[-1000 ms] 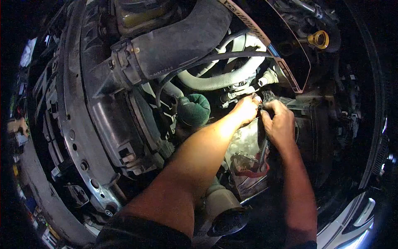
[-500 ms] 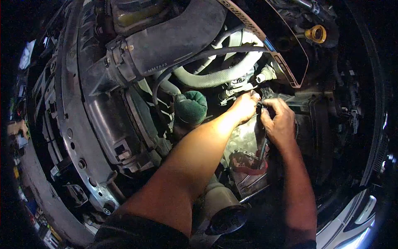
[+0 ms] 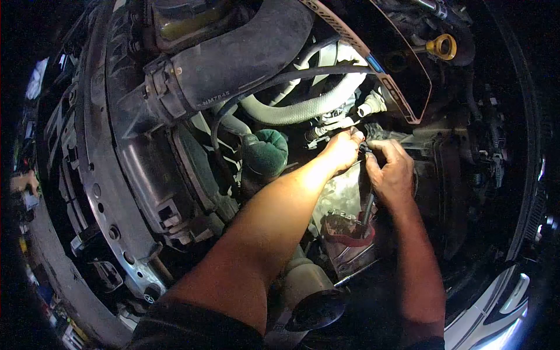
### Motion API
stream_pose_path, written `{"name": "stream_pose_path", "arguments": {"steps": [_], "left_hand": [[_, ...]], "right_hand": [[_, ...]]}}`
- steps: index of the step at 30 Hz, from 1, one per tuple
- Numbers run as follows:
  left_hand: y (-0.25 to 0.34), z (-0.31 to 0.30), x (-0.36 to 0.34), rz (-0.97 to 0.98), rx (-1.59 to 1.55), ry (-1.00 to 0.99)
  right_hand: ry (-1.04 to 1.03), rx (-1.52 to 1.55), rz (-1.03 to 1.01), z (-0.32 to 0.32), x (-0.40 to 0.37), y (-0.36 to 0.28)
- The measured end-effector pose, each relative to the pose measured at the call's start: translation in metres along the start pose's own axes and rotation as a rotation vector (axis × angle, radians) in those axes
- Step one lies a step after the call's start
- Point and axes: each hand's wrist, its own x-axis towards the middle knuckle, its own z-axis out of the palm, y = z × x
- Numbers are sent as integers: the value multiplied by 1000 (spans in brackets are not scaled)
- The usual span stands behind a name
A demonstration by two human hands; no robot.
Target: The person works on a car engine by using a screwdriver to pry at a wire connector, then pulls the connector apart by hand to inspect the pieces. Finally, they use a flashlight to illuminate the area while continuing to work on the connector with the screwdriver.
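My left hand (image 3: 343, 150) reaches in under the hoses, its fingers closed in a pinch. Just to its right is my right hand (image 3: 392, 170), thumb and forefinger pressed together on a small dark part (image 3: 364, 147) between the two hands. What my left fingertips hold is too small to make out. Directly above the hands sits a pale fitting (image 3: 373, 106) beside a light braided hose (image 3: 291, 112). Below them, a red tray (image 3: 350, 236) holds small metal pieces, and a grey rod-like tool (image 3: 369, 210) leans into it.
A thick black air hose (image 3: 233, 52) crosses the top of the engine bay. Left of my forearm, a green cloth (image 3: 265, 153) covers a pipe end. A slotted strip (image 3: 361, 46) hangs above, near a yellow funnel-like piece (image 3: 441, 46). A pale pipe (image 3: 303, 277) lies below.
The view has shifted slightly. Both hands stay close together in nearly the same place, and the grey tool above the tray shows a little differently.
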Motion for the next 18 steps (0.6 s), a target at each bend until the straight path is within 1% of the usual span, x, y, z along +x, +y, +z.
{"name": "stream_pose_path", "arguments": {"steps": [4, 7, 10, 13, 16, 18], "left_hand": [[6, -3, -5, -5, 37, -1], [6, -3, -4, -8, 26, -20], [6, -4, -4, -4, 39, -14], [7, -4, -6, 2, 33, -12], [7, -3, -6, 2, 8, -18], [7, -3, -6, -2, 1, -18]], "right_hand": [[-8, -11, 17, -1, 0, -2], [-29, 2, 65, 0, 2, -2], [-64, -24, 4, 0, 2, 2], [-81, -53, 66, -1, 3, -2], [-50, -82, 31, 2, 3, 1], [-77, -80, 35, 1, 4, 0]]}}
